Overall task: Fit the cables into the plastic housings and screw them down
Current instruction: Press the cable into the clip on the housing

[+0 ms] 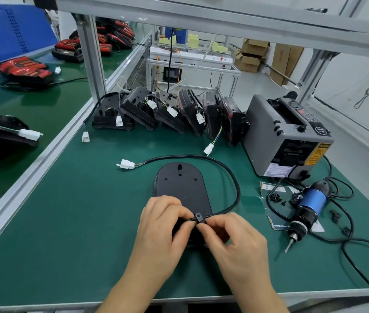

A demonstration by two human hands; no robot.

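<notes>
Your hands meet over the near end of the housing [180, 188]. Your left hand [162, 224] has its fingertips curled down on the cable [235, 184], and your right hand [235, 240] pinches the small black clip [199, 217] on that cable between thumb and forefinger. The two hands' fingertips almost touch.

The housing lies flat on the green surface [66, 222]. Its long axis runs straight away from you, with the rounded end far and the near end hidden under your hands. From the clip the cable leaves to the housing's right, loops round that side and arcs past the far end. It finishes in a white connector [126, 164] just beyond the housing's far left, pointing left.

Right of the housing, a blue screwdriver [307, 208] lies with its bit towards you, and a few black screws [274, 197] lie beside it. Beyond the housing's far end stands a row of finished units [167, 111], with a grey dispenser [285, 136] to their right.
</notes>
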